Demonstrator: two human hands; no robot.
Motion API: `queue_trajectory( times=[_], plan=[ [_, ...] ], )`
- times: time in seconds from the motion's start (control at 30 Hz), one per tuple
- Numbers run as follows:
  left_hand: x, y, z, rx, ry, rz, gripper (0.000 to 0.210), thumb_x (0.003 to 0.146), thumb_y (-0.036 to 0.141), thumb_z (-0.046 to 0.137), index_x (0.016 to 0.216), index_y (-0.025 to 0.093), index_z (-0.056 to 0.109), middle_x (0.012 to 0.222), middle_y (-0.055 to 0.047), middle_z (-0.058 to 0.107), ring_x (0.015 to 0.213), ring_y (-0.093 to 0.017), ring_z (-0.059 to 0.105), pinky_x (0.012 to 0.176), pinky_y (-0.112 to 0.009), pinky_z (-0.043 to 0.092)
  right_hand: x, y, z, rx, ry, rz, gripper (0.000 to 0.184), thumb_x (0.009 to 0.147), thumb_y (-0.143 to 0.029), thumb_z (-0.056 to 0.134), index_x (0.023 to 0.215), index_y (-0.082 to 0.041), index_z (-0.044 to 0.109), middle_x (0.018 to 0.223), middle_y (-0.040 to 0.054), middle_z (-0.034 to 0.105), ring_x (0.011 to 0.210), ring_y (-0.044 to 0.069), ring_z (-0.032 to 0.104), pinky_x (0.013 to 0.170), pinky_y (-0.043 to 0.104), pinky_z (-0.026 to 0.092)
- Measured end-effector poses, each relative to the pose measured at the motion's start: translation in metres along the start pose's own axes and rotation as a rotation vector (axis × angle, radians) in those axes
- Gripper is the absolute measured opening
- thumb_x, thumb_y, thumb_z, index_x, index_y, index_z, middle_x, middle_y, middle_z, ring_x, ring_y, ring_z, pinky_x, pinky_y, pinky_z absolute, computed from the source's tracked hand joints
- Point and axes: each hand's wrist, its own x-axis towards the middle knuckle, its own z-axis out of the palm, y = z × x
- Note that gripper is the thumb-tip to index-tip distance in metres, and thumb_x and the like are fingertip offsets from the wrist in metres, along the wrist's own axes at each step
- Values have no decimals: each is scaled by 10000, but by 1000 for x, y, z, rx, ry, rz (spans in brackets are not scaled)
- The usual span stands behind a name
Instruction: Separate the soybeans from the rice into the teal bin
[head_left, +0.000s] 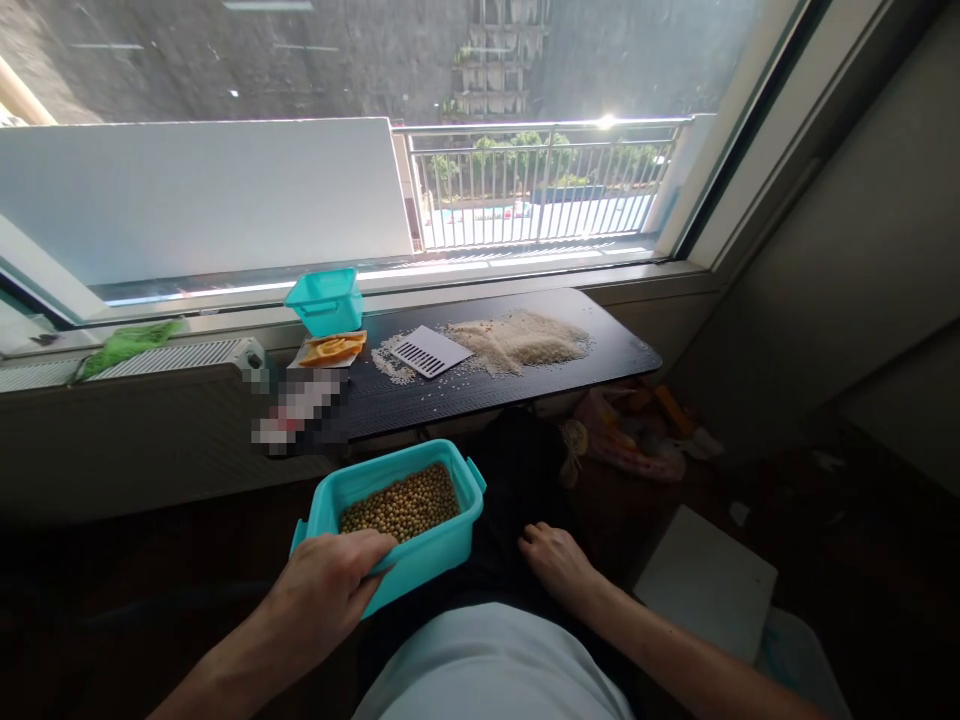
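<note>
A turquoise plastic container (420,565) full of small dried beans (405,505) is in my left hand (330,570). That hand grips its near wall, thumb over the rim and fingers on the outside. The container is held above my lap, slightly tilted. My right hand (555,562) rests on my dark trousers with its fingers loosely bent, holding nothing that I can see. Beyond them, on the black table (480,395), lies a pile of white rice grains (532,340). A white slotted scraper (433,352) lies at the pile's left side, with scattered grains around it.
Another turquoise container (330,305) stands at the table's back left. Before it are orange peels (332,349) on a white sheet and a blurred-out item (300,410). A radiator (180,355) with a green cloth (133,345) is left; a plastic bag (630,440) sits on the floor right.
</note>
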Motion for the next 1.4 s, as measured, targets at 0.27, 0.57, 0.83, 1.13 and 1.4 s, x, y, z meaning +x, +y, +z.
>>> queue_trajectory(
  times=[0.27, 0.57, 0.83, 1.13, 1.4],
  plan=[
    [5, 4, -4, -23, -10, -11, 191, 863, 125, 430, 794, 200, 592, 783, -12, 666, 710, -165, 623, 638, -260, 390, 14, -3, 11, -70, -54, -30, 276, 777, 56, 485, 771, -142, 677, 817, 143, 702, 769, 232, 657, 634, 306, 472],
    [16, -5, -10, -24, -27, -3, 184, 865, 130, 432, 753, 195, 562, 745, -9, 637, 672, -163, 598, 608, -265, 353, 0, 36, -16, 91, -96, -134, 271, 821, -20, 451, 777, -176, 669, 834, 47, 700, 711, 140, 644, 634, 224, 444],
    [22, -3, -10, -28, -51, 3, 175, 864, 118, 441, 766, 196, 563, 762, -6, 634, 687, -165, 599, 631, -266, 363, 10, 19, -2, 36, -94, -61, 271, 852, -38, 456, 821, -166, 693, 909, 102, 696, 806, 198, 642, 644, 270, 464],
    [15, 7, -5, 42, -30, 45, 174, 837, 75, 446, 784, 200, 554, 783, -9, 645, 709, -177, 616, 631, -267, 362, 11, 25, -55, -61, -5, 9, 306, 790, 39, 459, 660, -191, 614, 703, 89, 655, 664, 183, 602, 625, 283, 444],
    [20, 1, 7, 12, 29, 110, 195, 775, 30, 463, 784, 204, 550, 761, -5, 648, 664, -193, 610, 576, -271, 364, 66, -13, -190, 179, 111, -339, 195, 867, -129, 525, 914, -200, 700, 911, 47, 704, 845, 153, 646, 726, 236, 427]
  ],
)
